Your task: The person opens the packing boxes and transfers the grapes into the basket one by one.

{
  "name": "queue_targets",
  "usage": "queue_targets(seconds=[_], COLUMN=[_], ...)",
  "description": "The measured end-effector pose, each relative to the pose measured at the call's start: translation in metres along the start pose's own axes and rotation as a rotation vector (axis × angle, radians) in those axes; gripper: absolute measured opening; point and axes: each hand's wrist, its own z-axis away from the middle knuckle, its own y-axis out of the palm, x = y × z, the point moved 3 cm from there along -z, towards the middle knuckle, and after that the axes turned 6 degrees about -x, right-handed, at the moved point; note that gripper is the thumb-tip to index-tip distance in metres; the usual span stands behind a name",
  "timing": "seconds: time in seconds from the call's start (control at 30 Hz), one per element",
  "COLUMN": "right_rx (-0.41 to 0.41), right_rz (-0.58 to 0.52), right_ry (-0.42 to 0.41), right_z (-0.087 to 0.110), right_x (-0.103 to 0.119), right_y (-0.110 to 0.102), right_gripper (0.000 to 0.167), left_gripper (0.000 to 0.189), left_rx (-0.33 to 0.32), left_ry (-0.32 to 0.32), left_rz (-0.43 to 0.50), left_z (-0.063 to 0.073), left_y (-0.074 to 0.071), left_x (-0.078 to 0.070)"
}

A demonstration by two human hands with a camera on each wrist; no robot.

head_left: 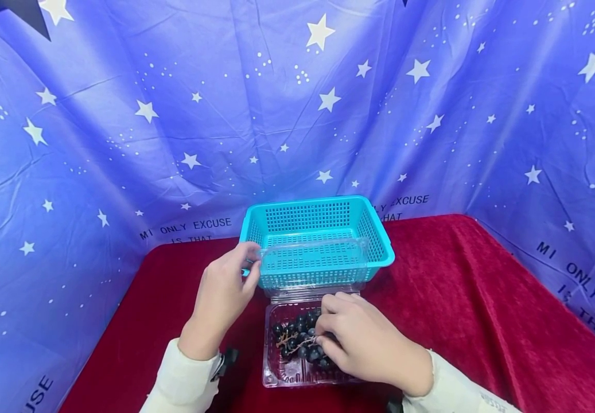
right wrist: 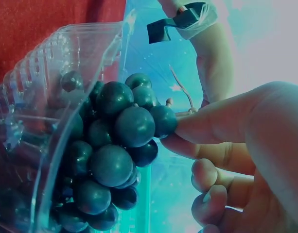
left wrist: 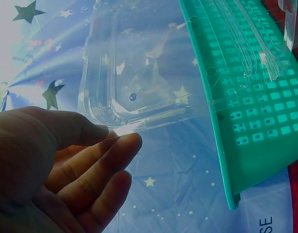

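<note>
A clear plastic clamshell box (head_left: 271,376) stands on the red cloth with its lid (head_left: 312,252) raised and overlapping the basket in the head view. My left hand (head_left: 227,287) pinches the lid's corner between thumb and fingers, as the left wrist view shows. Dark grapes (head_left: 302,338) on a brown stem lie in the box's base. Over them, my right hand (head_left: 359,338) pinches the bunch at its stem with thumb and forefinger; in the right wrist view the grapes (right wrist: 112,165) rise past the box's rim. The right hand's other fingers are loosely bent.
A turquoise plastic basket (head_left: 385,252) with mesh walls stands right behind the box. Red velvet cloth (head_left: 442,310) covers the table. A blue curtain with white stars (head_left: 276,115) hangs behind and along both sides.
</note>
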Motion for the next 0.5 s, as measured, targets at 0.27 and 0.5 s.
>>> queue_targets(seconds=[0.27, 0.5], right_rx=[-0.024, -0.039], right_rz=[0.0, 0.001], right_ry=[-0.006, 0.003], right_z=[-0.0003, 0.0002], right_x=[-0.0025, -0.0066], right_y=[-0.0036, -0.0086], right_gripper=[0.011, 0.011], left_gripper=[0.025, 0.024], left_rx=[-0.001, 0.008], left_ry=[0.009, 0.002], left_rz=[0.0, 0.0], left_z=[-0.0003, -0.0005], left_y=[0.0007, 0.0008], left_x=[0.0002, 0.0])
